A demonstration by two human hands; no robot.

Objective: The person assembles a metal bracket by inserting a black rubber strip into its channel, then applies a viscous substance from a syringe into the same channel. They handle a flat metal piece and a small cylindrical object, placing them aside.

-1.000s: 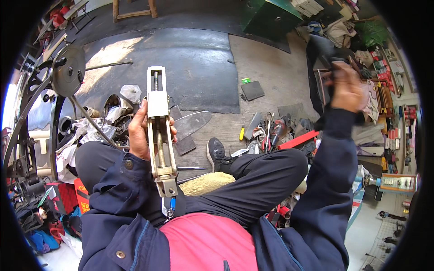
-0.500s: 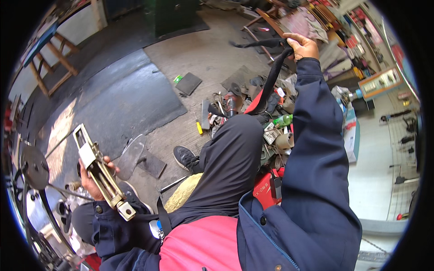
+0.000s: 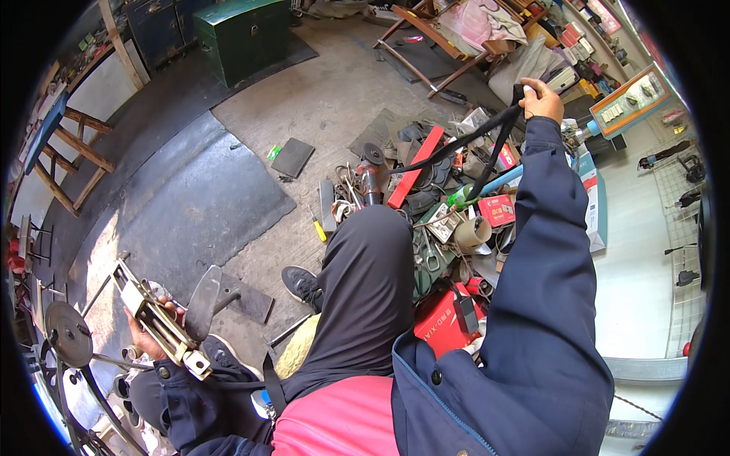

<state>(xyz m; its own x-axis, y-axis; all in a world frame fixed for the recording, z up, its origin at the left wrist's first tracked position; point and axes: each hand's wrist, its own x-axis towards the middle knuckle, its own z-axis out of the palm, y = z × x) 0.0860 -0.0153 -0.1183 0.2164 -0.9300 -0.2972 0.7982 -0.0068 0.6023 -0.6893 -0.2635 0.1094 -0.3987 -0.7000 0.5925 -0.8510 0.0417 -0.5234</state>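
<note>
My left hand (image 3: 144, 338) is closed around a long, pale brass-coloured metal frame (image 3: 156, 315) with a slot down its length and a holed block at its near end. Beside its fingers stands a rounded grey plate (image 3: 202, 304); whether it touches the frame I cannot tell. With my right arm stretched out to the far right, my right hand (image 3: 543, 101) pinches a long black fabric strap (image 3: 490, 125). The strap droops in two lengths over a pile of tools, across a flat red bar (image 3: 415, 169). Beside the bar lies an angle grinder (image 3: 370, 182).
A yellow screwdriver (image 3: 318, 227) lies on the floor left of the pile. Near my right thigh sits a red box (image 3: 445, 321). A wheeled metal machine (image 3: 68, 334) stands at the left, a green chest (image 3: 242, 42) at the back, and a glass-topped counter (image 3: 635, 266) at the right.
My right hand, still holding the strap, has swung outward to the right. The strap now stretches more sideways over the pile. My left hand keeps the metal frame, and the whole view has shifted.
</note>
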